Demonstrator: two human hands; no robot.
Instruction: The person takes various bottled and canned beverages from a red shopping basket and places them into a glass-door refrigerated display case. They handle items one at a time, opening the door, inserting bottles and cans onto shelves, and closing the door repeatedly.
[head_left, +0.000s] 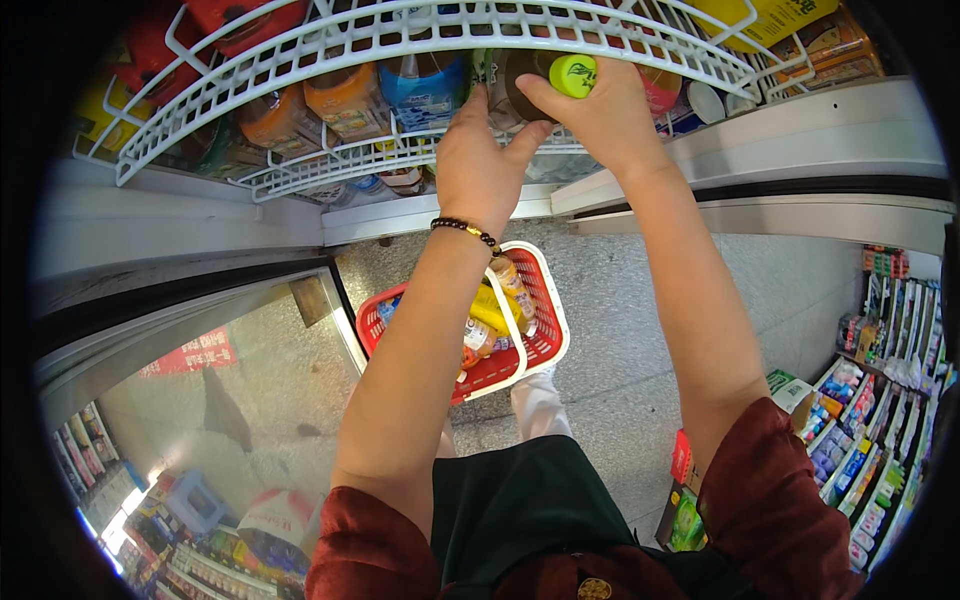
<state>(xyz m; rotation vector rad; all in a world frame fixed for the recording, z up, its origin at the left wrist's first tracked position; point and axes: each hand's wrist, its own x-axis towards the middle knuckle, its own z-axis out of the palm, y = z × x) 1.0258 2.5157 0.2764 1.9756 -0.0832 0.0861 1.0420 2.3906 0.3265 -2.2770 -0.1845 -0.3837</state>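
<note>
Both my hands reach among drink bottles on a white wire shelf (330, 45) in a glass-doored cooler. My right hand (604, 112) has its thumb and fingers around the neck of a bottle with a lime-green cap (574, 75); its fingertips are partly behind the shelf rail. Beside it, my left hand (487, 161), with a beaded bracelet (465, 227) at the wrist, has its fingers at a clear bottle with a green label edge; its grip cannot be told. A blue-labelled bottle (421, 90) and orange-labelled bottles (349, 101) stand to the left.
Below, a red plastic shopping basket (553, 330) with a white handle holds several bottles. The open glass door (247, 375) spans the left. Stocked store shelves (862, 435) line the right, with boxes (679, 495) on the floor nearby. A lower wire shelf (300, 180) holds more drinks.
</note>
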